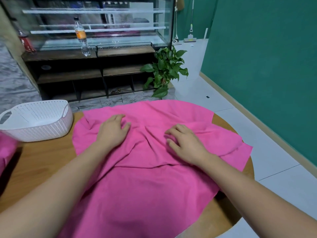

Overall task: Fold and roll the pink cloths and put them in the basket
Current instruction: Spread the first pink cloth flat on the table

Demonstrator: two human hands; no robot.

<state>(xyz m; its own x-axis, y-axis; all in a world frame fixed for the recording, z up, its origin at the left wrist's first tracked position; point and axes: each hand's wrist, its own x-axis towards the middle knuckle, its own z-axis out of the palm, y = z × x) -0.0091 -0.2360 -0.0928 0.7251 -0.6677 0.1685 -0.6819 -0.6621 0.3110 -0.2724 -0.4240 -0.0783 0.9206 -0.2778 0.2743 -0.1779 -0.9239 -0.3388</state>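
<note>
A large pink cloth [145, 182] lies spread over the round wooden table [39, 167], wrinkled in the middle, its right corner hanging past the table edge. My left hand [112, 130] rests palm down on the cloth's upper left part, fingers loosely bent. My right hand [186, 143] rests on the cloth to the right of the central wrinkles, fingers slightly curled on the fabric. A white perforated basket [36, 133] stands on the table's far left with nothing visible inside. More pink cloth [6, 152] shows at the left edge, partly cut off.
Beyond the table stands a dark shelf unit [89, 74] with a glass display case and a plastic bottle [82, 36]. A green potted plant [164, 71] grows at the table's far side. White tiled floor [257, 140] and a green wall lie to the right.
</note>
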